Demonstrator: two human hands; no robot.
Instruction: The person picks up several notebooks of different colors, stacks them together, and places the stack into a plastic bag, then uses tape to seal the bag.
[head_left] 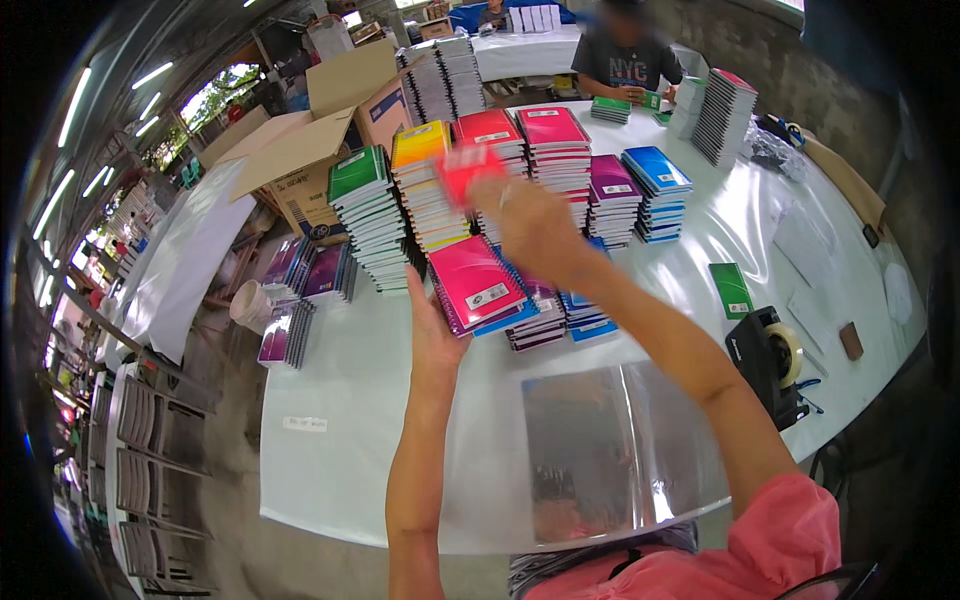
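Note:
My left hand [435,325] grips a small pile of spiral notebooks from below, with a pink notebook [478,278] on top and blue and purple edges under it. In front of the tall stacks, my right hand [530,225] holds a red notebook [470,175], smeared by motion. Behind stand upright stacks of spiral notebooks: green [358,172], yellow [420,145], red [487,125] and pink [553,125]. Shorter purple [612,180] and blue [656,168] stacks are to their right. More purple notebooks [538,318] lie partly hidden behind the held pile.
Clear plastic film [620,450] lies at the table's front edge. A black tape dispenser [768,365] and a green notebook [731,290] lie right. Open cardboard boxes [310,190] stand back left; wrapped notebooks [288,333] lie on the left. Across the table, another person [625,60] handles green notebooks.

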